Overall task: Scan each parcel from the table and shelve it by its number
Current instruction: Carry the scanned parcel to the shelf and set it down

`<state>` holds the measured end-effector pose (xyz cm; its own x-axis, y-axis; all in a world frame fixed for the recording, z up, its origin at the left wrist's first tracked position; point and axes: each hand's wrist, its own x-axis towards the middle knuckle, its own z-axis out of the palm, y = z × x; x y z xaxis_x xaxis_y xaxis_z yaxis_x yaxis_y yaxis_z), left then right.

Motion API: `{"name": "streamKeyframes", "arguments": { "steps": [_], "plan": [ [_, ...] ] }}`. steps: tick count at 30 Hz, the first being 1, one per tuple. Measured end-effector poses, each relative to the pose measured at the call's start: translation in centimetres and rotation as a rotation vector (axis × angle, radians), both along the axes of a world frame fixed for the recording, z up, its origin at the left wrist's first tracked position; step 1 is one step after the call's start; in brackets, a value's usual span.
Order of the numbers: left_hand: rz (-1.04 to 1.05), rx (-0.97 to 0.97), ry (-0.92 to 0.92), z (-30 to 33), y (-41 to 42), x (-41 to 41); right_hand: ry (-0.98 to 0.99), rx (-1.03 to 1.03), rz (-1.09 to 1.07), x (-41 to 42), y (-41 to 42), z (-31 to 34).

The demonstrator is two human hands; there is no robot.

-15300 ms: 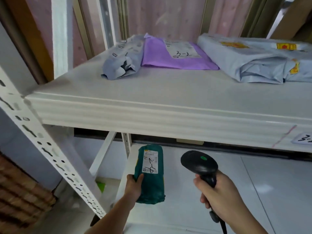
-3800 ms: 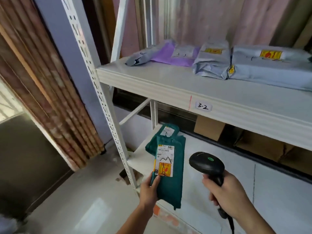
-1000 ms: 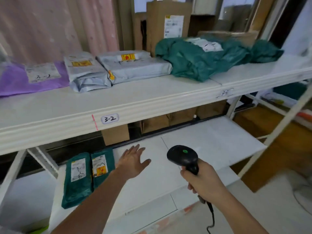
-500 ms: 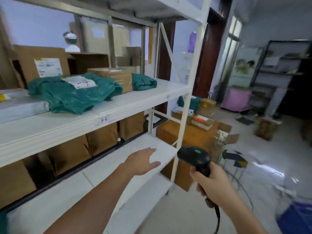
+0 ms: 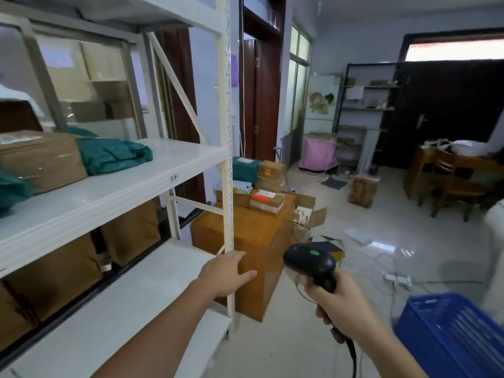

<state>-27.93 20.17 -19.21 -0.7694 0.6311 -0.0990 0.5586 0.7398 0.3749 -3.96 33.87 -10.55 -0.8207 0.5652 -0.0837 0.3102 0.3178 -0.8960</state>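
We are gripping the black handheld barcode scanner (image 5: 309, 261) in our right hand (image 5: 339, 304); our left hand (image 5: 226, 274) is hovering empty, fingers (image 5: 240, 255) loosely spread.

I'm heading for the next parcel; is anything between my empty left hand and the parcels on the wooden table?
Yes: the shelf's white upright post stands between the left hand and the parcels on the wooden table.

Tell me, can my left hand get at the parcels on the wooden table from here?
Probably not yet. The left hand is empty and open, but the parcels sit at the table's far end, beyond the shelf post. A few steps forward should do it.
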Motion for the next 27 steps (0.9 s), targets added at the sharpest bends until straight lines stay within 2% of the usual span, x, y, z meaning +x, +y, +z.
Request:
{"name": "streamKeyframes", "arguments": {
  "steps": [20, 27],
  "plan": [
    [-0.195, -0.135, 0.081, -3.0, 25.9, -25.8, -0.034, 0.001, -0.181, -20.3, 25.5, -3.3],
    [-0.073, -0.147, 0.047, -6.3, 37.2, -34.6, -0.035, 0.057, -0.176, -29.3, 38.3, -5.2]
  ]
}}
